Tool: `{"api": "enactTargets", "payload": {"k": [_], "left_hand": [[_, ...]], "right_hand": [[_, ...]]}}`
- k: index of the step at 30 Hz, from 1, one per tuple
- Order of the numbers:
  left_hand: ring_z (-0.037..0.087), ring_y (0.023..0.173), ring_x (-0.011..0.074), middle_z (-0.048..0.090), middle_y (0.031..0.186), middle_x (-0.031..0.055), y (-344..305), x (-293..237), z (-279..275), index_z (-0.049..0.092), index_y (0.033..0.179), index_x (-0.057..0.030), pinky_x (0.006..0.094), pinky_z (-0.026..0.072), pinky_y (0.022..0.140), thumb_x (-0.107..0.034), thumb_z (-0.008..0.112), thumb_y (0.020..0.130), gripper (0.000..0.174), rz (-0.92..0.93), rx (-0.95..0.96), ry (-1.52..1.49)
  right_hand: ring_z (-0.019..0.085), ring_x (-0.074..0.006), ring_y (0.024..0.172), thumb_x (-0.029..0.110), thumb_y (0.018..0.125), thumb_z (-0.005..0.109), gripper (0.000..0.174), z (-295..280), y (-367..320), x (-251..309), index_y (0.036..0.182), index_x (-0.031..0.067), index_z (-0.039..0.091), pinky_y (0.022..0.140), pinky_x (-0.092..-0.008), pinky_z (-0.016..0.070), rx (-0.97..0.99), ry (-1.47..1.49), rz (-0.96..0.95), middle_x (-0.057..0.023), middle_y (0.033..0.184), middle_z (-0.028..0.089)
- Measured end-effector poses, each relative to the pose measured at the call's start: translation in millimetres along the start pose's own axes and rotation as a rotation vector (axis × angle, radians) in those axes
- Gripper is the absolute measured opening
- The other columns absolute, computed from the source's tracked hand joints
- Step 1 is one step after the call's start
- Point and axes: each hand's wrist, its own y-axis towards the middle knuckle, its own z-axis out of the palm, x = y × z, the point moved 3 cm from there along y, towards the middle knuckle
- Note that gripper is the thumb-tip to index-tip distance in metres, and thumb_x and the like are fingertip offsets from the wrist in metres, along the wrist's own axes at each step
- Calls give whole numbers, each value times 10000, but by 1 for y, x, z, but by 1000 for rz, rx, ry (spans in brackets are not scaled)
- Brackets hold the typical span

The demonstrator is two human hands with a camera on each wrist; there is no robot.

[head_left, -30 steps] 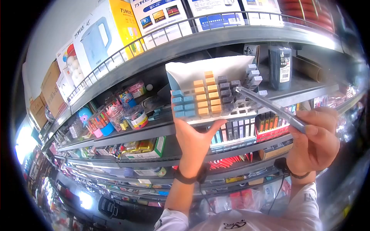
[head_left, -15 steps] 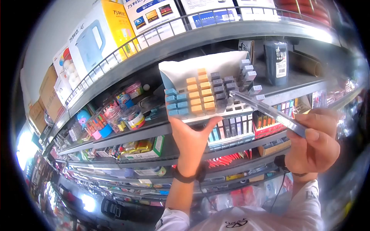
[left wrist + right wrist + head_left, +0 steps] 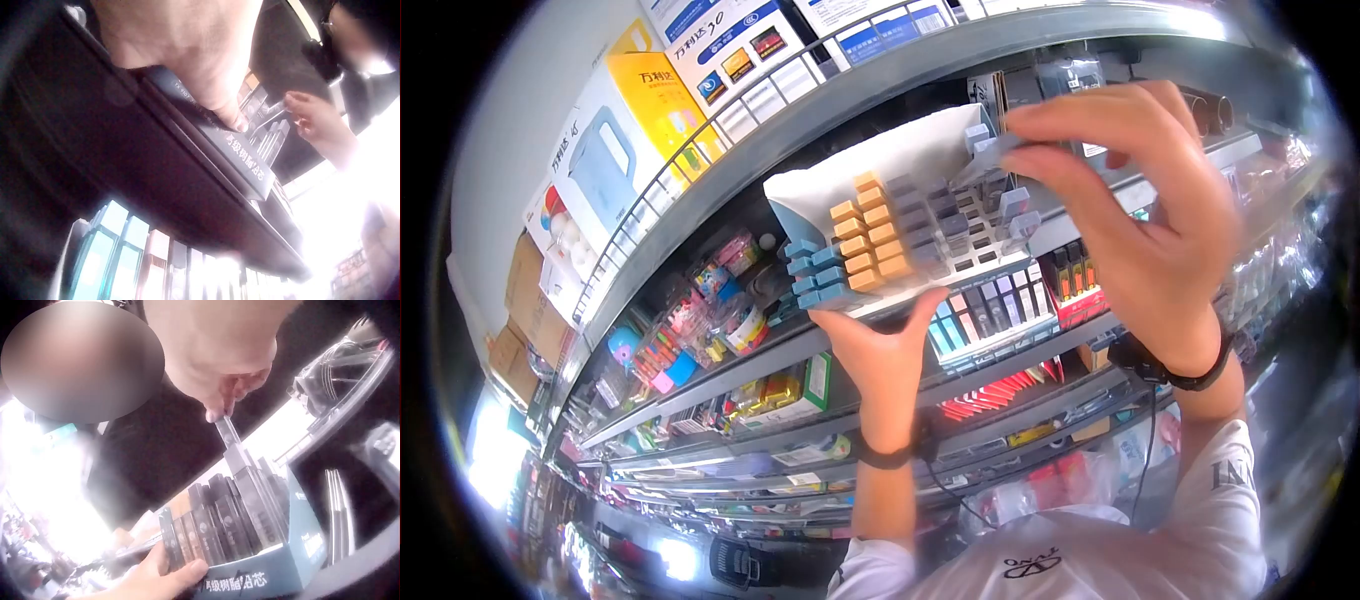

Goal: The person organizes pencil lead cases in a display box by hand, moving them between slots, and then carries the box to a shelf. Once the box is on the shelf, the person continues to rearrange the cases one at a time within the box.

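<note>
Shelving (image 3: 1040,45) stretched across the head view, and toward twelve o'clock from centre an open white-backed box (image 3: 880,160) was held at its six o'clock edge by the left grip (image 3: 878,362). At the box's two o'clock corner, the right grip (image 3: 1155,190) pinched a slim case (image 3: 228,432) over it.

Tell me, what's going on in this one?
A person's left hand holds a pencil-lead display box by its front, while the right hand pinches a lead case by its top end over the rows. Blue-, orange- and dark-capped cases stand at the left and middle; several slots toward the right are empty. Whether the pinched case sits in a slot is unclear.
</note>
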Motion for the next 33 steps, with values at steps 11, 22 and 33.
{"api": "enactTargets", "payload": {"k": [11,22,33], "left_hand": [[599,1170,388,588,1284,261,1,-1,0,354,1423,76,435,467,1013,-378,1009,662,1102,68,-63,-6],[500,1279,320,489,1403,266,0,-1,-1,240,1471,67,412,368,1128,-320,997,697,1150,-60,30,-63],[527,1237,315,515,1371,241,1,-1,-1,277,1446,50,416,398,1095,-284,1001,691,1098,-40,18,-61]], "right_hand": [[596,-253,877,43,782,816,173,42,-2,-15,945,79,769,781,-355,504,71,-12,43,-46,898,724],[604,-257,876,34,786,807,169,41,-3,-8,946,72,768,786,-353,505,150,-15,85,-57,908,732],[595,-233,867,13,796,786,163,24,-3,-4,955,47,776,772,-341,499,283,-24,162,-53,886,740]]}}
